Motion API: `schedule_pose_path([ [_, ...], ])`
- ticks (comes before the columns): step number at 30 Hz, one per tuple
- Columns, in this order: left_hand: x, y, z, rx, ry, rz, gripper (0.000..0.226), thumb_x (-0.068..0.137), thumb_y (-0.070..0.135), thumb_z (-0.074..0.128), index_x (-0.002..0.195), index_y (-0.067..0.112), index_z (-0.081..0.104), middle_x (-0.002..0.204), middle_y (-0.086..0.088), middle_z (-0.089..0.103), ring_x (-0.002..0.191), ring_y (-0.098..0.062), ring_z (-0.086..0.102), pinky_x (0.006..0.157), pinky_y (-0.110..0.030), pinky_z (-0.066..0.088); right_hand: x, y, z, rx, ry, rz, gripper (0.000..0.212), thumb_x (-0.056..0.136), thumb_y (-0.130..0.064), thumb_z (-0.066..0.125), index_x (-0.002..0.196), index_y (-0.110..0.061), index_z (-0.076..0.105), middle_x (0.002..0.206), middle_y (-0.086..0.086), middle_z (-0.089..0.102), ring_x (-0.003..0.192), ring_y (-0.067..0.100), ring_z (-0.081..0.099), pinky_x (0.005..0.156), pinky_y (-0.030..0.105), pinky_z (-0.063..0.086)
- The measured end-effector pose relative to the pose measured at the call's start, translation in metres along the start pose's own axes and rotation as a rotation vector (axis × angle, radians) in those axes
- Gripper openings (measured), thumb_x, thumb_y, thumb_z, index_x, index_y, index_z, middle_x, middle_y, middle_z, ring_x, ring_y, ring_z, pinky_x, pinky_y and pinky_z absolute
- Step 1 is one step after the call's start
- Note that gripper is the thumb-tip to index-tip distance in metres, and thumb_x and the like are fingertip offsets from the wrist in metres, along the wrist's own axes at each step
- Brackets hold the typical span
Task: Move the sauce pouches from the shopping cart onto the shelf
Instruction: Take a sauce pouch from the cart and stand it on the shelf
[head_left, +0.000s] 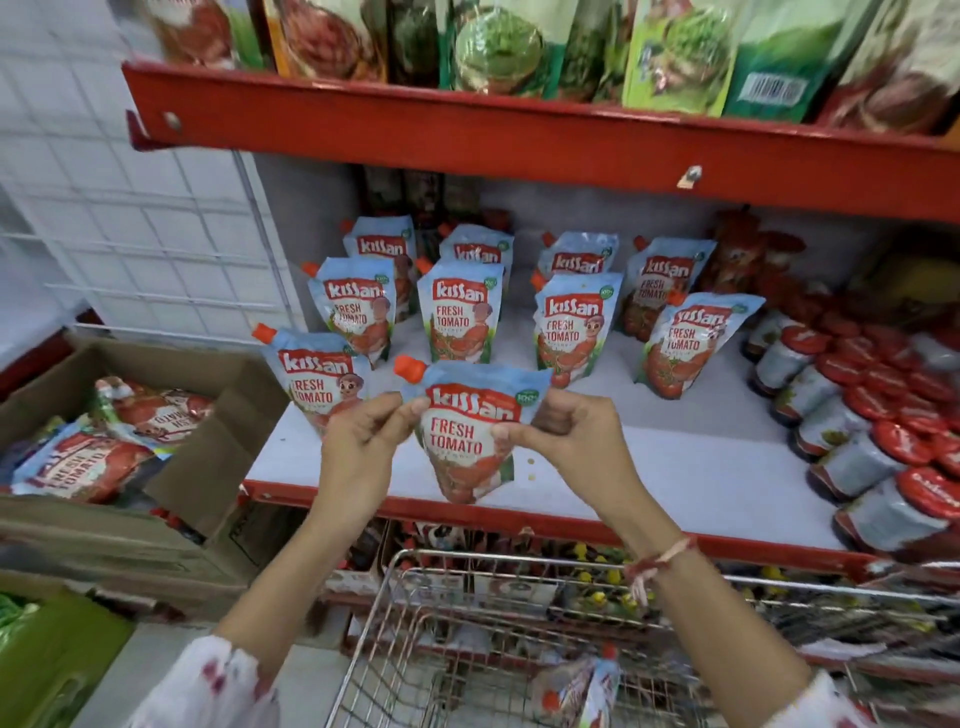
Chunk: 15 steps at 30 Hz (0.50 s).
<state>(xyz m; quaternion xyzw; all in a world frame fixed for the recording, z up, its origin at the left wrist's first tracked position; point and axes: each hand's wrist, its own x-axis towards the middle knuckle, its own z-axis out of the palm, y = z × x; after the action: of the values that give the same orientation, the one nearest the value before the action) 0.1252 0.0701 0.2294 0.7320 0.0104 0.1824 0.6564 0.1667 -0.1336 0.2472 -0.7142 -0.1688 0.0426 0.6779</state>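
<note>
Both hands hold one blue and red tomato sauce pouch (467, 436) with an orange cap, upright over the front edge of the white shelf (701, 467). My left hand (363, 441) pinches its upper left side and my right hand (561, 431) pinches its upper right side. Several matching pouches (460, 312) stand in rows on the shelf behind it, one (311, 374) right beside my left hand. The wire shopping cart (415, 582) is below, with at least one pouch (587, 686) lying in it.
An open cardboard box (171, 364) with more pouches sits left of the shelf. Red-lidded jars (831, 415) lie in rows on the shelf's right side. A red upper shelf (519, 140) carries green and red packets. A green item (52, 654) is at bottom left.
</note>
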Motion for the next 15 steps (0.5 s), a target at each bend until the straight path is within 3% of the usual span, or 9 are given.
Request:
schedule_pose_path([
  [3, 0.025, -0.011, 0.007, -0.001, 0.055, 0.040, 0.048, 0.088, 0.026, 0.059, 0.067, -0.014, 0.042, 0.060, -0.031, 0.041, 0.066, -0.021, 0.035, 0.065, -0.038, 0.033, 0.029, 0.008, 0.004, -0.005, 0.018, -0.025, 0.029, 0.071, 0.001, 0.076, 0.099, -0.007, 0.071, 0.099, 0.008, 0.073, 0.086, 0.009, 0.072, 0.078, 0.024, 0.060],
  [5, 0.039, -0.023, 0.013, -0.018, 0.084, 0.023, 0.042, 0.089, 0.017, 0.057, 0.063, -0.012, 0.042, 0.056, -0.021, 0.035, 0.064, -0.021, 0.032, 0.063, -0.040, 0.030, 0.046, 0.018, 0.005, -0.020, 0.029, -0.018, 0.031, 0.072, 0.004, 0.075, 0.102, -0.001, 0.069, 0.101, 0.009, 0.071, 0.081, 0.002, 0.071, 0.074, 0.018, 0.058],
  [9, 0.058, -0.042, 0.019, -0.012, 0.112, -0.008, 0.039, 0.088, 0.013, 0.058, 0.052, 0.008, 0.043, 0.048, 0.008, 0.037, 0.059, -0.012, 0.035, 0.059, -0.031, 0.032, 0.070, 0.043, 0.007, -0.050, 0.050, -0.007, 0.033, 0.072, 0.005, 0.075, 0.104, 0.003, 0.067, 0.105, 0.015, 0.070, 0.077, -0.003, 0.070, 0.069, 0.015, 0.058],
  [13, 0.064, -0.050, 0.020, 0.039, 0.140, 0.002, 0.050, 0.089, 0.009, 0.056, 0.046, 0.030, 0.040, 0.039, 0.012, 0.038, 0.047, -0.001, 0.031, 0.052, -0.026, 0.027, 0.081, 0.058, 0.010, -0.068, 0.058, 0.009, 0.034, 0.072, 0.005, 0.075, 0.105, 0.003, 0.067, 0.108, 0.019, 0.070, 0.077, -0.001, 0.071, 0.072, 0.019, 0.059],
  [15, 0.064, -0.056, 0.020, 0.034, 0.145, -0.008, 0.053, 0.089, 0.007, 0.055, 0.042, 0.029, 0.046, 0.038, 0.013, 0.041, 0.046, -0.001, 0.032, 0.052, -0.026, 0.028, 0.083, 0.063, 0.012, -0.058, 0.054, 0.021, 0.035, 0.072, 0.007, 0.073, 0.106, 0.006, 0.065, 0.108, 0.019, 0.069, 0.076, -0.003, 0.070, 0.071, 0.016, 0.059],
])
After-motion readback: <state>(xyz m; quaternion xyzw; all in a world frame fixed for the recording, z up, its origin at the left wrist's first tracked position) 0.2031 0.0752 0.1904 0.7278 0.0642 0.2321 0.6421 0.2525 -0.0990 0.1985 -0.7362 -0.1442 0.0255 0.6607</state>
